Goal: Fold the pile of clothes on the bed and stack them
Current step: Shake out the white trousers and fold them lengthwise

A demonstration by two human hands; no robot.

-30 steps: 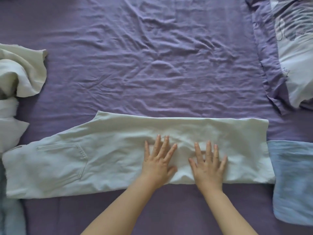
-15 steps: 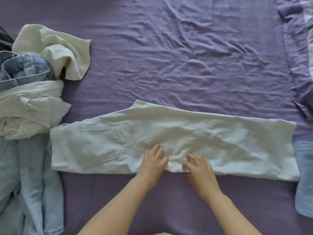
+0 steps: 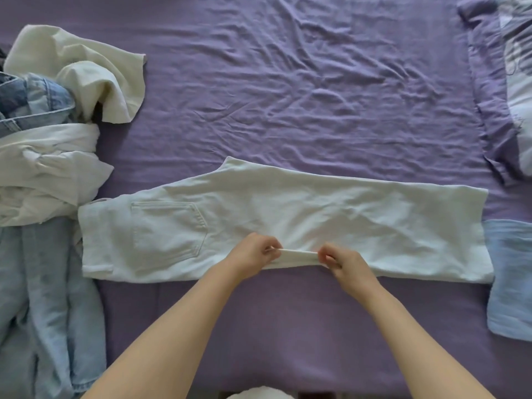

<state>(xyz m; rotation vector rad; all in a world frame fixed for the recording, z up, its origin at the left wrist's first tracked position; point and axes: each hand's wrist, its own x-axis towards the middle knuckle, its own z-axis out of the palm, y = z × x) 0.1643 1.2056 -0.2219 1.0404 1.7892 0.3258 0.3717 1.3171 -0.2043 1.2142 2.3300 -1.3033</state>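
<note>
White denim trousers, already halved leg on leg, are laid lengthwise across the purple sheet, just beyond the fingertips. The near edge is pinched at mid-length by the left hand and the right hand, fingers curled tight round a short raised ridge of cloth stretched between them. This grip is probably taken so that the next fold can be started at the middle. Left of the fingers, the unfolded pile is heaped; right of them, a folded blue garment is touched by the trouser hem.
</note>
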